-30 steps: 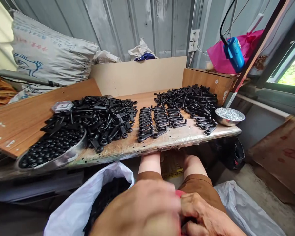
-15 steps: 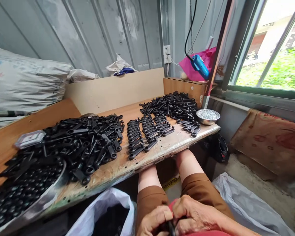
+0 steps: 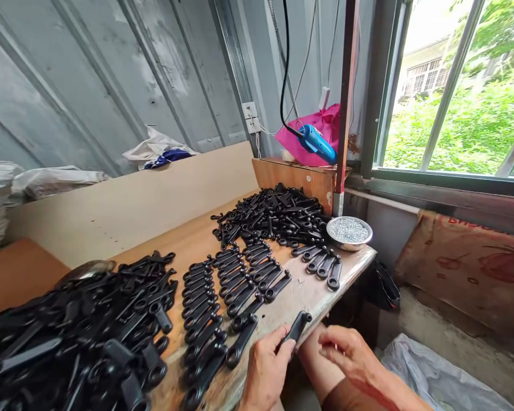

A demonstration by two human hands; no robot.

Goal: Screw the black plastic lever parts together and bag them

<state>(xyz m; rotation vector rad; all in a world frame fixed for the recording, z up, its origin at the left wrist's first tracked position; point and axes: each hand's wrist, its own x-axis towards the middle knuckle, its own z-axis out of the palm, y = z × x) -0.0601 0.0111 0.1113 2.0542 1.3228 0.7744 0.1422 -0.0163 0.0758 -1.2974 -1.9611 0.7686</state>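
My left hand (image 3: 268, 362) grips a black plastic lever arm (image 3: 297, 326) between thumb and fingers, its narrow end pointing up and right over the table's front edge. Just to the right, my right hand (image 3: 346, 349) is apart from the arm, thumb and fingertips drawn together; a tiny pale speck shows at them, too small to name. Similar arms with ring ends lie in neat rows (image 3: 233, 274) beyond my left hand. Several more arms (image 3: 325, 265) sit side by side close to the right edge.
A metal bowl of small silvery pieces (image 3: 349, 230) stands at the table's right corner. Heaps of black arms lie at the back (image 3: 278, 211) and left (image 3: 89, 331). A blue power screwdriver (image 3: 319, 144) hangs by a post (image 3: 346, 103). Small pins (image 3: 300, 280) lie on the table.
My hands have risen from my lap to the table's front edge and separated. The black arm is now plainly visible in my left hand. The view has swung right and closer.
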